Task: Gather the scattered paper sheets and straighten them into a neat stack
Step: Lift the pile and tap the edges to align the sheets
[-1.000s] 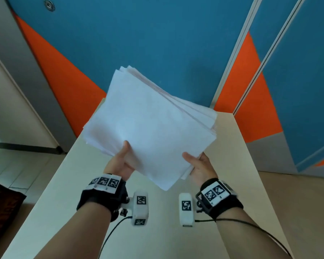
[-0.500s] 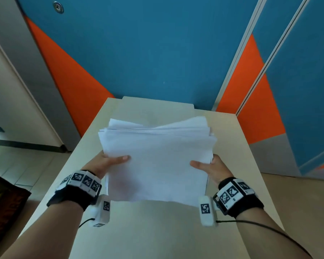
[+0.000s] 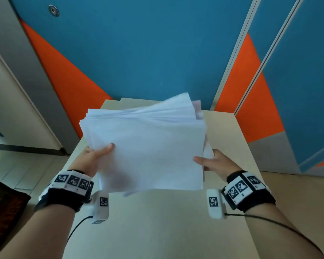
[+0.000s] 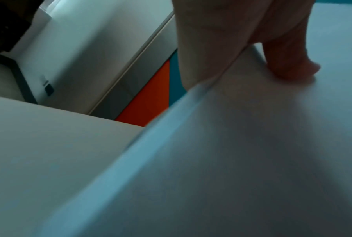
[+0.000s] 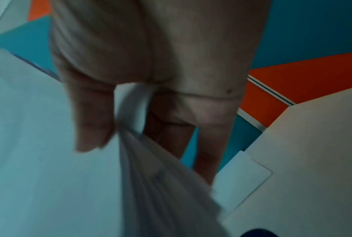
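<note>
The sheets look gathered: the paper pile [image 3: 148,146] is held tilted above the far half of the desk [image 3: 157,230], left hand [image 3: 94,157] and right hand [image 3: 213,163] each pinching a side edge. Far edges are splayed, so squaring remains.

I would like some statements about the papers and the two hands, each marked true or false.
1. Both hands hold the paper stack. True.
2. The left hand has its thumb on top of the sheets. True.
3. The far edges of the sheets are perfectly aligned. False: they fan out unevenly.
4. The right hand rests empty on the table. False: it grips the stack's right edge.
5. The wall is plain white. False: it is blue and orange.
</note>
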`<state>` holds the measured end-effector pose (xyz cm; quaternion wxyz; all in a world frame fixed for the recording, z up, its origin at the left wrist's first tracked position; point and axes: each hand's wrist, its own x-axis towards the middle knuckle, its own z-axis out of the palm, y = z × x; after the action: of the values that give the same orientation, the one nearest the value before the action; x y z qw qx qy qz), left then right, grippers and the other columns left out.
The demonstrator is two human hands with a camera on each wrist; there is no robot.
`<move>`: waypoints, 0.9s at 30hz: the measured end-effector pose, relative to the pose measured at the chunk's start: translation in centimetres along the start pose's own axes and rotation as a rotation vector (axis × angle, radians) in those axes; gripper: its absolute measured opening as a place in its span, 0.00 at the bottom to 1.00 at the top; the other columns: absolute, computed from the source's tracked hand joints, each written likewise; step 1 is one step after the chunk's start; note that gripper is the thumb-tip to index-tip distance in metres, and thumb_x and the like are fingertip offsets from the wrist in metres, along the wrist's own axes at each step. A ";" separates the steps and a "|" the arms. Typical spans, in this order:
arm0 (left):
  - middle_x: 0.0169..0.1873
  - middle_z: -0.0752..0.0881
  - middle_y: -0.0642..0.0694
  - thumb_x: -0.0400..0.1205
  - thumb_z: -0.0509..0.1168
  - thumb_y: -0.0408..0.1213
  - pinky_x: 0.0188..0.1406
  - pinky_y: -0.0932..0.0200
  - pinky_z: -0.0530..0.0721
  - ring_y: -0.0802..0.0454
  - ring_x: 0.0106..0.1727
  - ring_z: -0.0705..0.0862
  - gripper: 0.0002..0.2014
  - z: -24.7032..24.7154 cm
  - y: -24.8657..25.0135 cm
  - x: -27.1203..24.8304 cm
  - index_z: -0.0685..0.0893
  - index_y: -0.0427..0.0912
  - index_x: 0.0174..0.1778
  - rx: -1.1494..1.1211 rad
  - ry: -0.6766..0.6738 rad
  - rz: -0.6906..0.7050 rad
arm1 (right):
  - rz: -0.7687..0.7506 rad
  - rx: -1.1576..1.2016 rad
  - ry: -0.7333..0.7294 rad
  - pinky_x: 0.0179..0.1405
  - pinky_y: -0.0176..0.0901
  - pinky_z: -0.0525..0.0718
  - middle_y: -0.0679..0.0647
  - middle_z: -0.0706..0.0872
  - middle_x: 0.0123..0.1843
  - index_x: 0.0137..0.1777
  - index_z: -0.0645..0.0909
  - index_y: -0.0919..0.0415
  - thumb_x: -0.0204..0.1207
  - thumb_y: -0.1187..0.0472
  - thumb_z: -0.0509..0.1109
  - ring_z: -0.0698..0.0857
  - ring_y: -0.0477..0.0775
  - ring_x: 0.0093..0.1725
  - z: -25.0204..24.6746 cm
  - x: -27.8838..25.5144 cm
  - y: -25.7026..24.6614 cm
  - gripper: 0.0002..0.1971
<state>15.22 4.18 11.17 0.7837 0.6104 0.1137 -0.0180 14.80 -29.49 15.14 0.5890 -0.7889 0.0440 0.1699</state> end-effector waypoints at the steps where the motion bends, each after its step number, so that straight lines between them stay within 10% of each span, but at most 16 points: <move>1: 0.47 0.91 0.50 0.79 0.64 0.30 0.45 0.57 0.90 0.56 0.41 0.92 0.08 0.0 0.1 0.0 0.89 0.43 0.45 -0.003 -0.025 -0.025 | 0.000 -0.014 -0.007 0.50 0.36 0.81 0.47 0.83 0.48 0.41 0.74 0.50 0.76 0.61 0.69 0.81 0.42 0.44 0.0 0.0 0.1 0.07; 6: 0.42 0.93 0.50 0.79 0.67 0.32 0.46 0.54 0.90 0.54 0.37 0.92 0.03 0.7 -0.2 -0.5 0.86 0.42 0.45 0.005 0.046 -0.010 | 0.004 -0.149 0.052 0.55 0.51 0.85 0.53 0.89 0.46 0.44 0.81 0.56 0.76 0.57 0.70 0.88 0.58 0.51 0.6 0.6 1.1 0.03; 9: 0.42 0.93 0.47 0.70 0.73 0.41 0.52 0.51 0.87 0.48 0.43 0.91 0.09 1.3 -0.3 -0.9 0.89 0.42 0.43 0.058 0.101 0.069 | -0.062 -0.193 0.113 0.55 0.38 0.75 0.49 0.86 0.49 0.54 0.80 0.60 0.75 0.65 0.71 0.85 0.49 0.50 0.9 0.9 0.1 0.09; 12: 0.31 0.92 0.55 0.74 0.72 0.39 0.37 0.65 0.88 0.57 0.36 0.90 0.03 2.5 0.2 -1.3 0.87 0.45 0.40 0.096 0.132 0.152 | -0.229 -0.273 0.235 0.57 0.35 0.71 0.57 0.84 0.61 0.66 0.78 0.65 0.76 0.69 0.67 0.82 0.54 0.60 1.5 1.7 -1.2 0.18; 18: 0.42 0.87 0.53 0.80 0.65 0.35 0.34 0.74 0.84 0.65 0.40 0.88 0.08 4.4 0.1 -1.7 0.82 0.42 0.55 0.153 0.104 0.219 | -0.367 0.027 0.392 0.41 0.08 0.73 0.49 0.82 0.55 0.64 0.78 0.61 0.79 0.72 0.62 0.81 0.45 0.53 2.5 2.1 -0.9 0.15; 22: 0.44 0.86 0.50 0.80 0.66 0.32 0.56 0.51 0.82 0.43 0.52 0.85 0.07 3.8 -1.4 -1.4 0.83 0.48 0.48 0.188 0.084 0.119 | -0.309 0.056 0.323 0.56 0.25 0.78 0.40 0.84 0.51 0.58 0.77 0.53 0.79 0.72 0.62 0.83 0.35 0.51 2.4 1.9 1.2 0.15; 27: 0.43 0.86 0.50 0.81 0.65 0.34 0.57 0.48 0.82 0.46 0.47 0.84 0.07 4.7 -2.4 -1.4 0.83 0.53 0.42 0.147 0.133 0.137 | -0.259 0.085 0.299 0.53 0.30 0.82 0.42 0.86 0.47 0.47 0.81 0.47 0.75 0.69 0.69 0.87 0.34 0.46 2.6 2.0 2.3 0.13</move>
<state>14.17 -1.12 10.30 0.7269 0.6724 0.1220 0.0679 15.54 -27.47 11.77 0.6256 -0.7788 0.0363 -0.0286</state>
